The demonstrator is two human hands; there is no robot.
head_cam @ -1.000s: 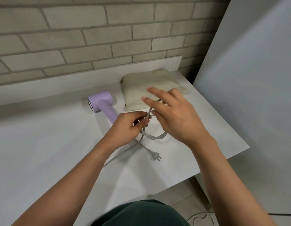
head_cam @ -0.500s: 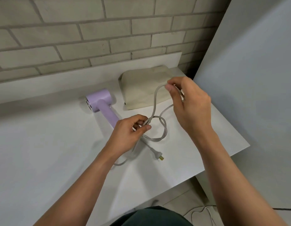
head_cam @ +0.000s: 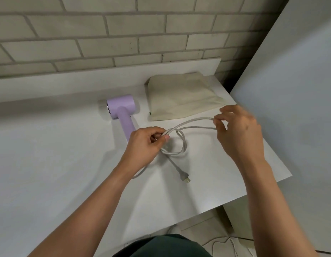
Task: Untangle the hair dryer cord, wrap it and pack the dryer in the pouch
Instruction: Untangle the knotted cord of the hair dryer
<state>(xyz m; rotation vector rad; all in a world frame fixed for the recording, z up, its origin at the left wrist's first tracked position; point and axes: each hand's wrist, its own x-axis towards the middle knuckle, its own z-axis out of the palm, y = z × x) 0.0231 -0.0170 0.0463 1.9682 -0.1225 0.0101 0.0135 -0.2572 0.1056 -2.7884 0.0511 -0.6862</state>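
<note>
On the white table [head_cam: 49,154] set against the brick wall [head_cam: 124,34], the lilac hair dryer [head_cam: 122,110] lies on its side, head toward the wall and handle running down toward the person, the handle's end hidden behind the left hand [head_cam: 144,143]. That hand has its fingers curled in, thumb and forefinger pinching the grey cord [head_cam: 183,145] where several strands bunch together. From there a doubled stretch of cord runs out to the right, where the right hand [head_cam: 238,132] nips its far bend between thumb and fingertips, the other fingers loosely bent; this hand is a little blurred. Just below the left hand's grip the cord makes a round loop, and out of it the last length trails across the tabletop to the plug [head_cam: 186,179], which lies flat nearer the person. Another piece of cord curves out from under the left wrist. The beige cloth pouch [head_cam: 181,97] lies flat just right of the dryer's head, apart from it, with the right hand hovering by its near corner. A pale panel [head_cam: 300,89] stands at the right, and a thin white cable [head_cam: 225,245] lies on the floor below.
</note>
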